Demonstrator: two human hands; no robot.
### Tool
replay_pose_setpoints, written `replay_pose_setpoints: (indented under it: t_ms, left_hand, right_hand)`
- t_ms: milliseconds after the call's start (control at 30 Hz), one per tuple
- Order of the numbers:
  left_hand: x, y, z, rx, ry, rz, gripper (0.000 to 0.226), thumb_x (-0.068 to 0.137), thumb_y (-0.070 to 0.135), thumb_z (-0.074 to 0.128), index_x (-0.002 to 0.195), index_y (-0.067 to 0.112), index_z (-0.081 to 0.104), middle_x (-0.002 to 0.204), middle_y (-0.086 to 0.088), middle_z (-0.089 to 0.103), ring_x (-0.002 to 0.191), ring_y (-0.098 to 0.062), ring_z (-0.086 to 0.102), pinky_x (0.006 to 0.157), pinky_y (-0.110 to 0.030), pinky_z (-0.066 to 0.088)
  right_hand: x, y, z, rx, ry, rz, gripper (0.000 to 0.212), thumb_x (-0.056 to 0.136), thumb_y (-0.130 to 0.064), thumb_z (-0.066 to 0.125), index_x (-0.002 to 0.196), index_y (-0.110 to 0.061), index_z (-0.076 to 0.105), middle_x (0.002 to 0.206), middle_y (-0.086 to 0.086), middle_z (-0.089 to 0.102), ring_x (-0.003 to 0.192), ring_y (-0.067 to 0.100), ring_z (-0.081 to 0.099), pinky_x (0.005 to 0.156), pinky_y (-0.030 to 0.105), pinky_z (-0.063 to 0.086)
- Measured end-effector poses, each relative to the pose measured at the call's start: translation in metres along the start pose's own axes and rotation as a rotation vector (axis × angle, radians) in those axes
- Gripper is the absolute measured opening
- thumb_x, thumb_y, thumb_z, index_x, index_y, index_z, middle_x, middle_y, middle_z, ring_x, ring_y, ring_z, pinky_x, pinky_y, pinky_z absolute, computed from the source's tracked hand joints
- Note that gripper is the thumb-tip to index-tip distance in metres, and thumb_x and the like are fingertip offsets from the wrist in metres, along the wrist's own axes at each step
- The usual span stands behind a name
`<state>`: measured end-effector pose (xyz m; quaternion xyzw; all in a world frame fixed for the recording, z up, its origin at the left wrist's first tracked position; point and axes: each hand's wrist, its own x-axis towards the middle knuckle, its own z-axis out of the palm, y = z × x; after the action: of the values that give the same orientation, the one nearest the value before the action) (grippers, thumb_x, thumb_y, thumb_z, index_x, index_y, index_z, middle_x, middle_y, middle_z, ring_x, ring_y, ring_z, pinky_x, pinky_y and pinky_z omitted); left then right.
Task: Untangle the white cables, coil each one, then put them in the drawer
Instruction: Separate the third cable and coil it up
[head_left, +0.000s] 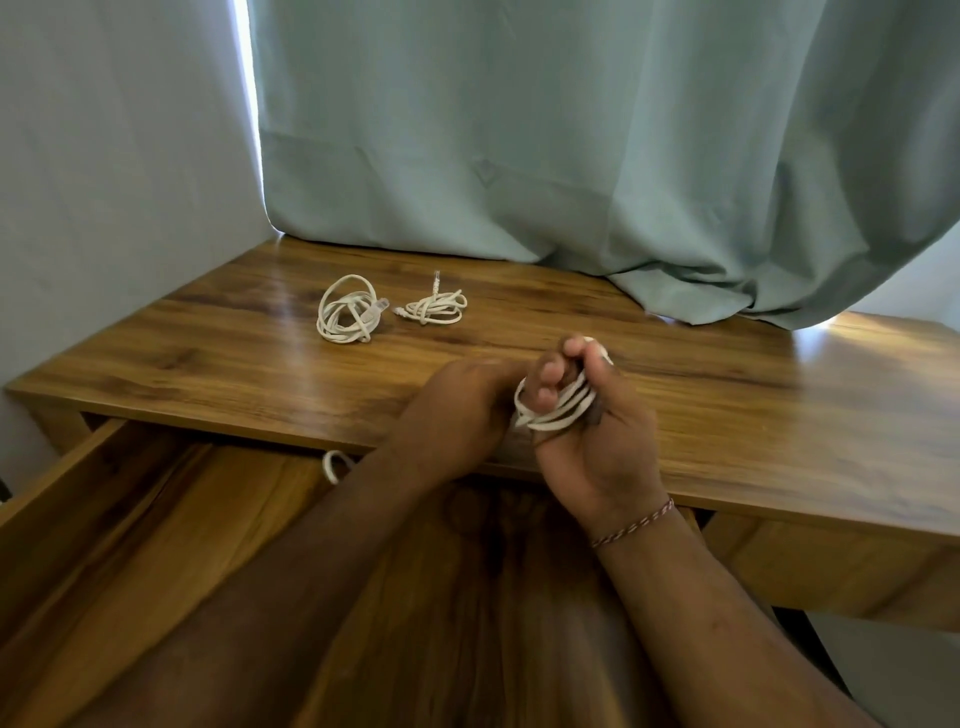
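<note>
Step in hand, as judged: winding the third white cable (553, 410) into a coil.

- Right hand (597, 447): clenched round the cable, turns of it lying across the curled fingers (545, 384), held above the front edge of the desk (727, 395).
- Left hand (462, 410): at 9 o'clock of the right, touching it; fingers hidden behind the coil, so grip cannot be told. Probably feeding the free end.
- Large coil (347, 310) and small coil (435, 307): already wound, resting on the desk toward 11 o'clock of the hands, just beside each other.
- Loose loop (332, 465): hanging at the desk's front edge over the open drawer (156, 519), at 8 o'clock of the hands. Belonging to which cable: cannot tell.

Procedure:
1. Keep turns equal and flat, no crossing.
2. Feed slack steadily; avoid pulling tight on the fingers.
3. Tuck the final end through the loops before sliding off.
4. Avoid snagging the hanging loop.
</note>
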<state>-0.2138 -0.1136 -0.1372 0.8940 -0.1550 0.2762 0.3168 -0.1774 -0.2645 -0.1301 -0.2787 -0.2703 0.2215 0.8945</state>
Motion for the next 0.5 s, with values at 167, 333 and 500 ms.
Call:
replay_pose_setpoints:
  t_ms: [167,333,500]
  left_hand:
    - [-0.001,0.005,0.008,0.299,-0.286,-0.008,0.036,0.102,0.028,0.056,0.138,0.026,0.059,0.126,-0.001,0.071,0.111,-0.022,0.064,0.079,-0.027,0.04]
    - [0.006,0.012,-0.014,0.276,-0.308,0.142,0.029,0.1,0.029,0.06,0.128,0.025,0.068,0.119,0.006,0.074,0.103,-0.011,0.066,0.087,-0.032,0.052]
    - [0.007,0.012,-0.031,0.367,-0.305,0.169,0.017,0.088,0.025,0.068,0.105,0.028,0.072,0.091,0.009,0.074,0.078,-0.01,0.064,0.067,-0.027,0.045]
  right_hand:
    - [0.008,-0.013,0.001,-0.131,0.33,-0.256,0.017,0.106,-0.011,0.044,0.101,-0.011,0.06,0.085,0.009,0.071,0.078,0.02,0.067,0.074,0.028,0.055]
    - [0.013,-0.018,-0.013,-0.663,0.568,-0.324,0.014,0.105,-0.005,0.049,0.098,-0.01,0.06,0.078,0.008,0.072,0.076,0.024,0.067,0.074,0.033,0.053]
    - [0.003,0.003,-0.018,-1.546,0.288,-0.263,0.017,0.104,-0.027,0.053,0.095,-0.017,0.062,0.082,-0.001,0.068,0.075,0.009,0.065,0.068,0.03,0.055]
